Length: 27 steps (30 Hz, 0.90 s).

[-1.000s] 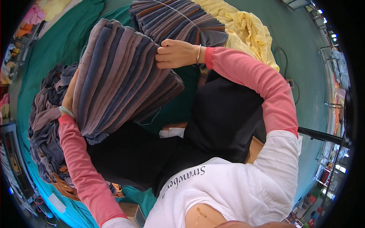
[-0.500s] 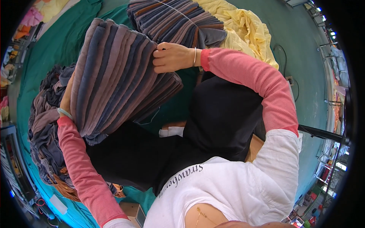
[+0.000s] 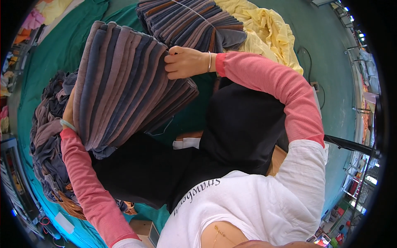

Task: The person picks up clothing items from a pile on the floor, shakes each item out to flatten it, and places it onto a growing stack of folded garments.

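A thick row of folded towels (image 3: 120,82) in mauve, grey and dark blue stands on edge, leaning over my left thigh. Along its outer left side rests my left hand (image 3: 69,108), wearing a pale bangle; its fingers are hidden behind the towels. At the upper right edge of the row, my right hand (image 3: 186,62) has its fingers curled and closed on a towel. The towels fan out at the top left and sit closer together toward the lower right, below my right hand.
Beyond lies another bundle of folded towels (image 3: 186,25) tied with a pale cord. Yellow cloth (image 3: 269,33) is heaped beside it. At my left is a pile of crumpled dark cloths (image 3: 49,136) on green sheeting (image 3: 45,70). A black bar (image 3: 347,145) juts in at right.
The near row of towels has spread a little to the left, and my left hand has moved left with it. My right hand has shifted very slightly left, still closed on the edge.
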{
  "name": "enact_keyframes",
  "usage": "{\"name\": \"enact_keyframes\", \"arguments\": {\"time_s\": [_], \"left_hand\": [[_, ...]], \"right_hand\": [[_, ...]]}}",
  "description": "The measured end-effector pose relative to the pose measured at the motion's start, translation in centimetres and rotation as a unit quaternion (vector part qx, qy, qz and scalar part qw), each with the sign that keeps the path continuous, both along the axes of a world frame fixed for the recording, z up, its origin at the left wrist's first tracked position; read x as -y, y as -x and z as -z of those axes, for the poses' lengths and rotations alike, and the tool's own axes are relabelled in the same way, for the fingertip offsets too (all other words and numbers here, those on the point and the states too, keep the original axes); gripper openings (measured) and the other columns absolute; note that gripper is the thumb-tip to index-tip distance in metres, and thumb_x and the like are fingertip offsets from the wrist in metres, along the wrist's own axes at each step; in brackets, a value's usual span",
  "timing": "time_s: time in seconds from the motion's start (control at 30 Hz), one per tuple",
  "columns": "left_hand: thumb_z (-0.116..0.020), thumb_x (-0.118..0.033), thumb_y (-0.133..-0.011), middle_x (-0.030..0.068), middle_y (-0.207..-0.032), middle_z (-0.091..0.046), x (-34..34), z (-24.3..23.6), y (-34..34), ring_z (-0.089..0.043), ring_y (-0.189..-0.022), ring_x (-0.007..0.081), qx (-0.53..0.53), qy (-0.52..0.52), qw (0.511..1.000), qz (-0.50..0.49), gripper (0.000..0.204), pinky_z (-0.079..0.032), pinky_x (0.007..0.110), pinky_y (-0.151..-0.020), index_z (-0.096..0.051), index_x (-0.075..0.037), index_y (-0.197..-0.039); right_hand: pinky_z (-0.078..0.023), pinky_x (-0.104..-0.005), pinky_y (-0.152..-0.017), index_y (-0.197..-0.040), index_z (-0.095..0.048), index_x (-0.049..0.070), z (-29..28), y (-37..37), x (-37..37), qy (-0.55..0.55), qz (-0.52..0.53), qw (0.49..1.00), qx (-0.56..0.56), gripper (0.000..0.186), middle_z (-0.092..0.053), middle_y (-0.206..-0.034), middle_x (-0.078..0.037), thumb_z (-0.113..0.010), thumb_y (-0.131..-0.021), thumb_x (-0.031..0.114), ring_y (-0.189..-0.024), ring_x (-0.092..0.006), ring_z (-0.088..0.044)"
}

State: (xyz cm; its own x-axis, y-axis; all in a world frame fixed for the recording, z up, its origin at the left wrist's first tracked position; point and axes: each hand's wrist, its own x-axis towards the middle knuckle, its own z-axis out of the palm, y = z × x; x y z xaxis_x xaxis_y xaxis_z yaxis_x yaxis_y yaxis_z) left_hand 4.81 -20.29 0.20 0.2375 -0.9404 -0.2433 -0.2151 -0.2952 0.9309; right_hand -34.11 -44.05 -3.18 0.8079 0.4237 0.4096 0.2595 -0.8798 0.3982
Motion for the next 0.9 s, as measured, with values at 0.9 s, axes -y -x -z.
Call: {"name": "enact_keyframes", "arguments": {"time_s": [0.9], "left_hand": [[-0.044,-0.009,-0.092,0.0095,-0.136,-0.037,-0.5,0.9,-2.1,-0.04,-0.121,0.0179,0.019,0.004,1.0,-0.012,0.051,-0.032,0.027,-0.099,-0.025,-0.007,-0.139]], "right_hand": [[-0.032,-0.0302,-0.084,-0.071,-0.056,0.019,1.9,-0.6,-0.6,0.002,-0.025,0.999,-0.032,0.004,-0.051,-0.083,0.005,-0.054,-0.074,0.018,-0.085,-0.013,-0.047]]}}
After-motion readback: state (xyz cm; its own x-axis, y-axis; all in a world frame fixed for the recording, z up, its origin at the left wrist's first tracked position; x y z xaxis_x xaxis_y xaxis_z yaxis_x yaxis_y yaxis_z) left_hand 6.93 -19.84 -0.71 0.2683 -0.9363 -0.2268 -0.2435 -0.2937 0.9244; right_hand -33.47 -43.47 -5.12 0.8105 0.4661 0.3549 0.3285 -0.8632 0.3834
